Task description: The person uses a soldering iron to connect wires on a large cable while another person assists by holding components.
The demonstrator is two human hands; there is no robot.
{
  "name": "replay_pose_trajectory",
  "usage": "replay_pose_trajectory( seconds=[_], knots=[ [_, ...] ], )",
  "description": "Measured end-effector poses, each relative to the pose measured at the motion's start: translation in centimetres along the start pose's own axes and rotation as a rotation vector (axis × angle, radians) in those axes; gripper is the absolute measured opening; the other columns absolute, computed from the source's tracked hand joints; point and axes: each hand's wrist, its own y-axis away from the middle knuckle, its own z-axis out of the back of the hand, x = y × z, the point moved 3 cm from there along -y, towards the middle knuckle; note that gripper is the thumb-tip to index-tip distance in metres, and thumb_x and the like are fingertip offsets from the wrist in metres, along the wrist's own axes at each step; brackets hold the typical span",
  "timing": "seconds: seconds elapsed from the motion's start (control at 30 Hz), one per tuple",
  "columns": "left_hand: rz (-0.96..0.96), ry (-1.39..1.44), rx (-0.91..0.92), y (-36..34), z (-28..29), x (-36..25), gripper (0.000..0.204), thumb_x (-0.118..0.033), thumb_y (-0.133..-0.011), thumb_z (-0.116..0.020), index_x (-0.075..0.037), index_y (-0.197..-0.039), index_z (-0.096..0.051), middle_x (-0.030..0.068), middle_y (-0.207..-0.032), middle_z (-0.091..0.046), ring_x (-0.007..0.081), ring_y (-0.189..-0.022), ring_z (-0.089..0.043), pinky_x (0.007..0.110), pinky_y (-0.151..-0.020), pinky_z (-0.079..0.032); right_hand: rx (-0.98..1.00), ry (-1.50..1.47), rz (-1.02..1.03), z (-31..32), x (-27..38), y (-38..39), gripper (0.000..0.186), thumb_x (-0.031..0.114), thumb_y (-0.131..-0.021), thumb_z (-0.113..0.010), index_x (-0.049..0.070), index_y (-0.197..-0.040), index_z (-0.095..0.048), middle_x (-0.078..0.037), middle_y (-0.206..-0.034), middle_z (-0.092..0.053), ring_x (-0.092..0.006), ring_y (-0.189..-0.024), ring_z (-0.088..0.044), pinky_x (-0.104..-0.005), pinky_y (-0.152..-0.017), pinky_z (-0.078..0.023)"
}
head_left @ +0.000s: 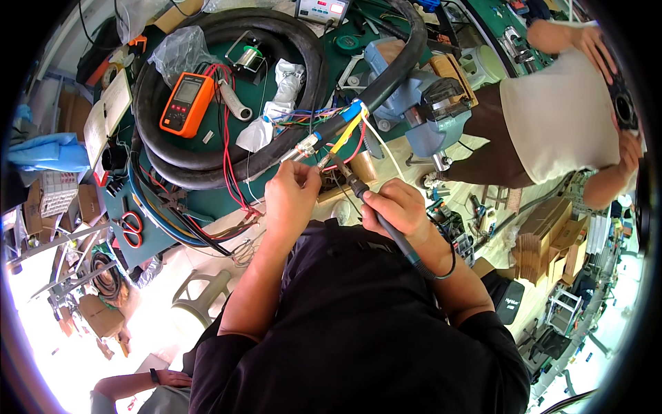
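My right hand (402,212) is closed round a soldering iron (356,185), whose tip points up and left to the wire ends. The fingers of my left hand (291,193) pinch together just left of that tip; what they hold is too small to make out. Just above them lies a silver metal connector (301,147) beside a thick black cable (386,86) with blue tape (353,110). Yellow (343,140), white (380,140) and other coloured wires fan out of the cable's end. A vise (434,117) stands to the right, beside the cable.
On the green bench lie an orange multimeter (186,103), a solder spool (249,58), a coiled black cable (148,131), red-handled scissors (131,229) and an open notebook (110,110). One person (558,117) stands right of the vise; another person's arm (141,383) shows at lower left.
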Motion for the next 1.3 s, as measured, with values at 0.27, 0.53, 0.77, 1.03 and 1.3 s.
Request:
replay_pose_trajectory(
  seconds=[0.27, 0.53, 0.77, 1.03, 1.3],
  knots=[
    [0.021, -0.016, -0.004, 0.0, 0.1, -0.5, 0.022, -0.017, -0.082, -0.067, 0.003, -0.081, -0.06, 0.015, -0.07, -0.067, 0.0265, -0.063, -0.066, 0.034, -0.061, -0.051, -0.026, -0.032, -0.012, 0.1, 0.3, -0.5, 0.026, -0.002, -0.065, -0.071, -0.001, -0.089, -0.061, -0.006, -0.064, -0.051, -0.0218, -0.054, -0.052, -0.0303, -0.046, -0.043],
    [-0.001, -0.003, 0.011, -0.1, -0.1, -0.1, 0.019, -0.014, -0.084, -0.065, 0.004, -0.083, -0.059, 0.011, -0.069, -0.066, 0.0168, -0.059, -0.064, 0.027, -0.056, -0.049, -0.04, -0.058, -0.013, 0.2, 0.3, -0.7, 0.028, -0.004, -0.065, -0.069, -0.001, -0.092, -0.061, -0.007, -0.064, -0.051, -0.0224, -0.052, -0.051, -0.0305, -0.046, -0.041],
    [-0.137, -0.17, -0.045, 0.3, -0.1, -0.7, 0.019, -0.015, -0.083, -0.066, 0.003, -0.083, -0.06, 0.0118, -0.07, -0.066, 0.0181, -0.057, -0.064, 0.03, -0.055, -0.049, -0.127, -0.088, -0.154, 0.2, -0.3, -0.5, 0.015, 0.001, -0.071, -0.069, -0.001, -0.085, -0.061, -0.011, -0.062, -0.054, -0.0226, -0.05, -0.052, -0.03, -0.044, -0.04],
    [-0.165, -0.234, -0.086, 0.5, -0.2, -0.9, 0.021, -0.017, -0.081, -0.068, 0.002, -0.082, -0.06, 0.0138, -0.069, -0.065, 0.0265, -0.061, -0.064, 0.035, -0.058, -0.049, -0.134, -0.113, -0.258, 0.0, -0.7, 0.0, 0.015, 0.001, -0.071, -0.069, 0.001, -0.084, -0.062, -0.011, -0.065, -0.057, -0.0234, -0.054, -0.055, -0.0307, -0.048, -0.043],
    [-0.178, -0.208, -0.067, 0.4, -0.1, -1.0, 0.021, -0.017, -0.08, -0.068, 0.002, -0.081, -0.06, 0.0139, -0.07, -0.065, 0.0274, -0.062, -0.065, 0.035, -0.059, -0.049, -0.16, -0.225, -0.423, 0.2, -1.0, 0.4, 0.016, 0.001, -0.07, -0.07, 0.001, -0.085, -0.062, -0.011, -0.067, -0.057, -0.024, -0.055, -0.055, -0.031, -0.049, -0.044]
  ],
)
